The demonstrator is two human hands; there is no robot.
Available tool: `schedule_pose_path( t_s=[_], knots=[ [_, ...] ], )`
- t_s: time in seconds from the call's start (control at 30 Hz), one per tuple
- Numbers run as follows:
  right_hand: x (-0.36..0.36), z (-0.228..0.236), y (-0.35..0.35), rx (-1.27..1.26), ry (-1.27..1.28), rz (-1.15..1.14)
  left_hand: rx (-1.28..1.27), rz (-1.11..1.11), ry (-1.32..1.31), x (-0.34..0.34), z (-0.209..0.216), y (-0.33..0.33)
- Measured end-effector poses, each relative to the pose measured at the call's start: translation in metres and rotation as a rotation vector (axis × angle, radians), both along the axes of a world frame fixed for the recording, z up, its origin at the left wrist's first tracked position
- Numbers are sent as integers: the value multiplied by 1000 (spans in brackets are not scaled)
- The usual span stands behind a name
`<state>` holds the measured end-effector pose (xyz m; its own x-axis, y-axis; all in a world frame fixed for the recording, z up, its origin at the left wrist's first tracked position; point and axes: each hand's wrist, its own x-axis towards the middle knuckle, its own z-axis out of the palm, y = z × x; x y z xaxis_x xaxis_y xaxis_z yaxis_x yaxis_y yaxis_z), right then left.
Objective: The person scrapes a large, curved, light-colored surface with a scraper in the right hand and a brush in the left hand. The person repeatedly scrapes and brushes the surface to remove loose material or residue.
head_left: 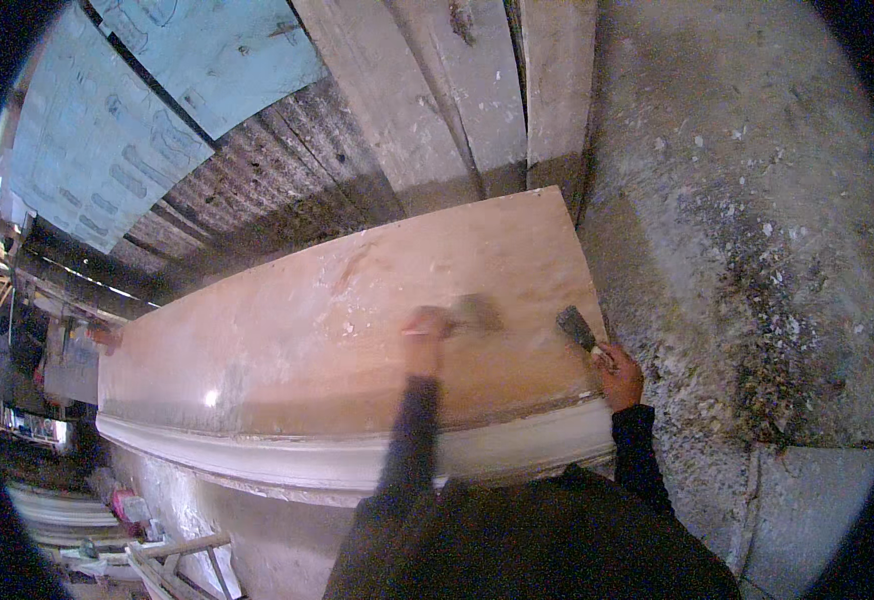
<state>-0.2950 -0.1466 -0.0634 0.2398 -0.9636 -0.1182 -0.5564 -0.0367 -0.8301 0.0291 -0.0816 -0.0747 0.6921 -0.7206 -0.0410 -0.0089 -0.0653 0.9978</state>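
Over the long orange-tan tabletop (287, 330), my left hand (425, 326) is smeared by motion. Its fingers close round a blurred dark tool (477, 312) that points right; its exact kind cannot be made out. Near the right end of the tabletop, my right hand (619, 376) grips a scraper (578, 328) by its pale handle. The dark flat head of the scraper tilts up and left, over the board. Pale streaks and white specks mark the tabletop surface. Along its near side runs a white ridged moulding (287, 460), between the tabletop and my body.
Wooden planks (437, 90) and light blue sheets (227, 60) lie beyond the tabletop. On the right, the rough floor (747, 250) is strewn with white and dark debris. A wooden frame (172, 555) and stacked white lengths (62, 510) sit at the lower left.
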Motion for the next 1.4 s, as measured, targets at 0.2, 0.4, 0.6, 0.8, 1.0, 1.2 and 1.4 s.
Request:
schedule_pose_path(
  t_s=[0.2, 0.4, 0.6, 0.8, 1.0, 1.2, 1.4],
  knots=[
    [3, 3, -5, -20, -2, 37, 105, -225, -197, -29, -36, -40],
    [-7, 18, -48, 118, 225, 208, 83, 215, -519, 165, 20, 99],
    [83, -10, -117, -172, 237, 595, 89, 505, -561, 192, 75, 206],
    [264, 34, -76, -213, 253, 949, -59, 107, 102, 117, 32, 157],
    [165, 53, -130, -54, -26, 608, 4, -196, 268, -24, 32, 11],
    [8, 43, -122, -83, 133, 82, -29, -254, 45, -66, -46, -96],
    [-53, 13, -67, 78, 182, 64, 87, -60, -414, 109, -39, -32]
  ],
)
